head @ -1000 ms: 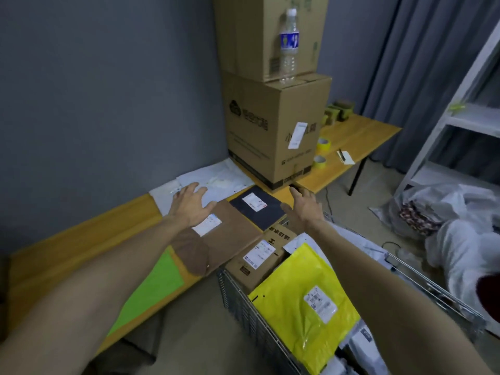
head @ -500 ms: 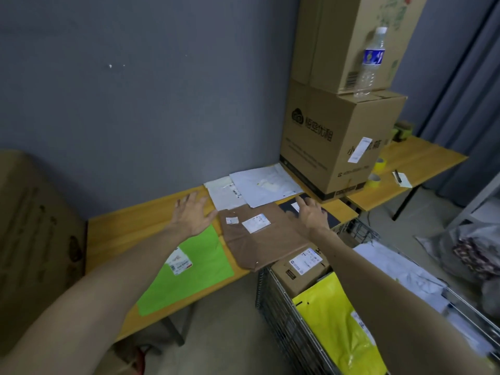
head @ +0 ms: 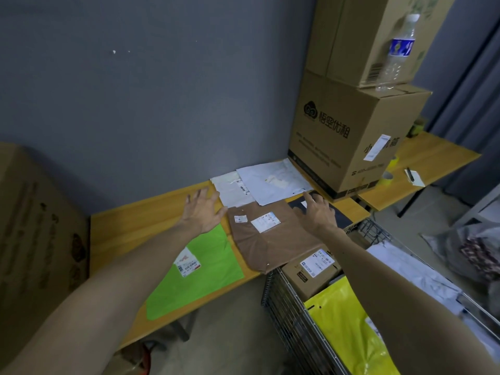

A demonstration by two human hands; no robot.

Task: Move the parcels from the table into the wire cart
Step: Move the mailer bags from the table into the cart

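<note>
A flat brown parcel (head: 270,240) with two white labels lies on the wooden table (head: 140,223), its near corner overhanging the wire cart (head: 292,318). My left hand (head: 201,211) hovers with spread fingers at its left edge, over a green mailer (head: 205,277). My right hand (head: 318,212), fingers straight, is at the brown parcel's right edge, above a black parcel (head: 342,217). Two white mailers (head: 270,182) lie behind. The cart holds a small cardboard box (head: 311,274), a yellow bag (head: 349,334) and white bags.
Two big stacked cardboard boxes (head: 349,136) stand at the table's right, a water bottle (head: 396,54) on the lower one. Tape rolls (head: 389,177) sit on a second table beyond. Another large box (head: 32,239) stands at the left. Grey wall behind, curtain at right.
The view has swung left. Both hands have moved apart from on top of the parcels to the left and right edges of the brown parcel.
</note>
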